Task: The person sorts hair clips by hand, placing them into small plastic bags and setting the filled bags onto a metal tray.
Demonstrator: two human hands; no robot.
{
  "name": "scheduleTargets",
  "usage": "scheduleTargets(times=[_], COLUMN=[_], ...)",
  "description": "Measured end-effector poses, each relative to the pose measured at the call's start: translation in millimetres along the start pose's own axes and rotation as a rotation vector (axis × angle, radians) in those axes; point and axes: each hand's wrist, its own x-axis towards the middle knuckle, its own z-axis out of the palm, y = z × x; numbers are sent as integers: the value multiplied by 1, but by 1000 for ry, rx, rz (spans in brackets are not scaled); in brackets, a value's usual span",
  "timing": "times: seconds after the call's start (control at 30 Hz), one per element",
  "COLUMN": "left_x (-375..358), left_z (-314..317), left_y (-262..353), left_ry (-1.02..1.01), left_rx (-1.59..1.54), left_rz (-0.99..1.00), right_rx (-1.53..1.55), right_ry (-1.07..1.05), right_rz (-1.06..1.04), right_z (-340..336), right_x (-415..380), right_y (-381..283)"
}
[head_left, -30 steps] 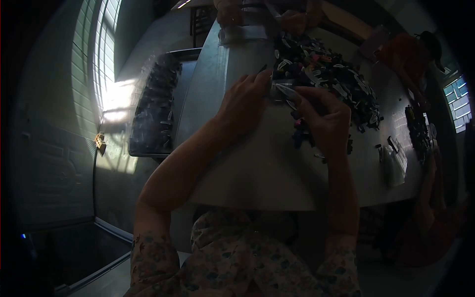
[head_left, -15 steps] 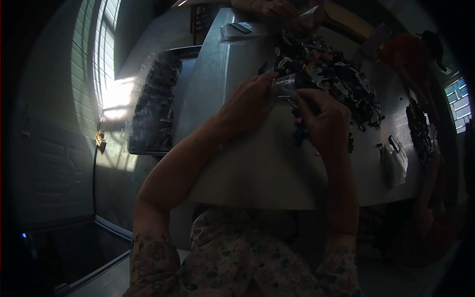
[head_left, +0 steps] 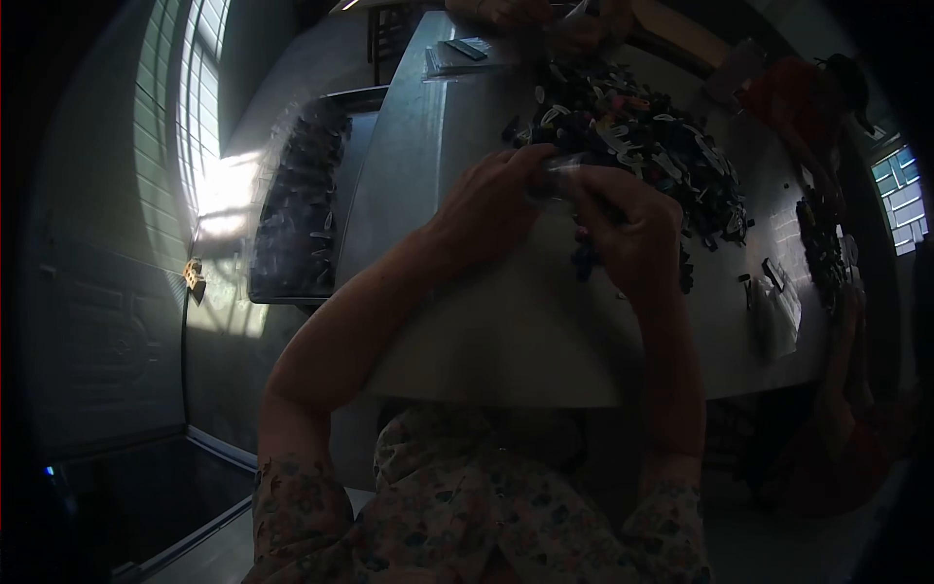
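Between my two hands is a small clear plastic bag (head_left: 562, 167), held over the table in front of the pile. My left hand (head_left: 498, 198) grips its left side, the fingers closed. With thumb and fingers pinched, my right hand (head_left: 628, 216) has hold of the right side. Whatever lies inside the bag is too dark and blurred to make out. Just beyond my hands spreads a heap of small dark pieces (head_left: 671, 146), mixed with white loops and a few coloured bits. A few dark pieces (head_left: 584, 261) lie beside my right wrist.
A black tray (head_left: 292, 297) of plastic-wrapped dark items stands left of the table (head_left: 486, 341). Flat clear bags (head_left: 457, 60) lie at the far left corner, more bags (head_left: 778, 316) at the right. People work at the far side and right, near a smaller dark pile (head_left: 822, 248).
My hands have drawn closer together, and my right fingers now cover more of the clear bag. The view has shifted slightly. Both hands keep their hold.
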Motion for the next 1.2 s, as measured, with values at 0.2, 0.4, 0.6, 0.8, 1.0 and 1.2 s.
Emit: scheduleTargets(times=[0.2, 0.4, 0.6, 0.8, 1.0, 1.2], left_x=[6, 7, 7, 7, 6, 5], left_z=[2, 3, 4, 4, 9, 8], left_y=[-8, -12, -10, -16, -19, -17], left_ry=[49, 177, 191, 232, 217, 178], left_rx=[-32, -119, -61, -112, -36, -83], left_rz=[-109, -6, 29, 2, 50, 4], right_rx=[-117, -529, -620, -660, -625, -286], right_ry=[-52, -348, -350, -250, -109, -185], right_rz=[335, 308, 331, 252, 78, 99], right_z=[-68, -84, -41, -11, 11, -31], right_x=[8, -74, -80, -28, 20, 51], right_y=[27, 45, 65, 109, 147, 133])
